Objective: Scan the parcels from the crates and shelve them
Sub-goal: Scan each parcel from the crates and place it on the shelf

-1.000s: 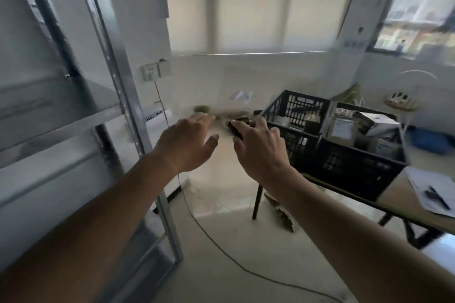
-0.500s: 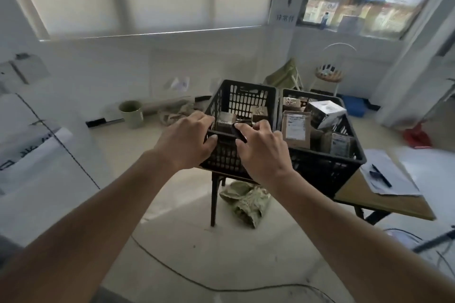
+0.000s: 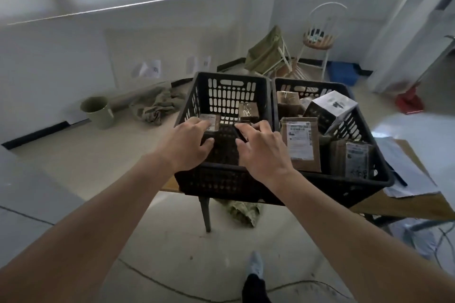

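Both hands over left crate (image 3: pixel 221 96), left hand (image 3: pixel 189 145) spread empty, right hand (image 3: pixel 261 152) gripping dark scanner (image 3: pixel 240 133), parcel (image 3: pixel 211 123) beneath fingertips

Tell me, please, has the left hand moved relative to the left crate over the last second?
Yes: the left hand has advanced to reach over the left crate, which it had not reached earlier.

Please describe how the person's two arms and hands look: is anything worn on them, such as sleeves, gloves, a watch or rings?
Both forearms are bare to the frame's bottom edge; no sleeve shows. The left hand and right hand wear no gloves. No watch, bracelet or ring is visible on the wrists or on the fingers that show. No markings or cables.
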Demonstrator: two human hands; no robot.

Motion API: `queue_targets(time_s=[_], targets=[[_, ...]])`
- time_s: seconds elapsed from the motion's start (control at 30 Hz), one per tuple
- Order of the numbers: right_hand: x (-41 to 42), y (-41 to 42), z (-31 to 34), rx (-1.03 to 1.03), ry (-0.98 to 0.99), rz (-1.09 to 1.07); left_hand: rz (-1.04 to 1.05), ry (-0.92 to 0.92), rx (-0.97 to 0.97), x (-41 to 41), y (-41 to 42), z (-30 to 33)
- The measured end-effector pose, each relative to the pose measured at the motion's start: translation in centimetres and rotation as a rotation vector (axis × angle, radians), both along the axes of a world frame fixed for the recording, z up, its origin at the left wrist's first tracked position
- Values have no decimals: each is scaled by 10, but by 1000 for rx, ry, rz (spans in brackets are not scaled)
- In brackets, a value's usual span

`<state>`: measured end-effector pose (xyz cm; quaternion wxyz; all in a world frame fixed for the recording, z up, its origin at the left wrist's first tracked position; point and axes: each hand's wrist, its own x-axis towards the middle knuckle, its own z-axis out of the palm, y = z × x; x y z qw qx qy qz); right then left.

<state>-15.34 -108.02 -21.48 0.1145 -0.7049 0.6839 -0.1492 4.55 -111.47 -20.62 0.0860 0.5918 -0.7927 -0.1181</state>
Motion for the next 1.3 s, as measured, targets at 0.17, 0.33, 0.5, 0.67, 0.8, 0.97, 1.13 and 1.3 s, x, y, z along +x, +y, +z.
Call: queue_targets(time_s=[0.17,0.33,0.5,0.67,0.8,0.97,1.13,1.3], targets=[[-15,-90,-47,75,-155,41,75,-10,80,-7,-80,-43],[-25,-177,-81,203,-223,92,178,-34,216,-24,-147,-77],[-26,-238,-105,305,-214,128,264,-35,346,-30,-197,-113],[-22,-274,-130,388,-190,144,331,-13,411,-27,-239,-150],[-15,-294,-152,444,-154,128,356,-24,462,-33,-269,-177],[-14,-315,-174,502,-161,76,415,-112,566,-45,-295,-213],[-18,-322,-184,546,-170,45,457,-194,446,-49,-301,-237],[-21,-324,-182,520,-179,12,535,-136,415,-56,-304,-247]])
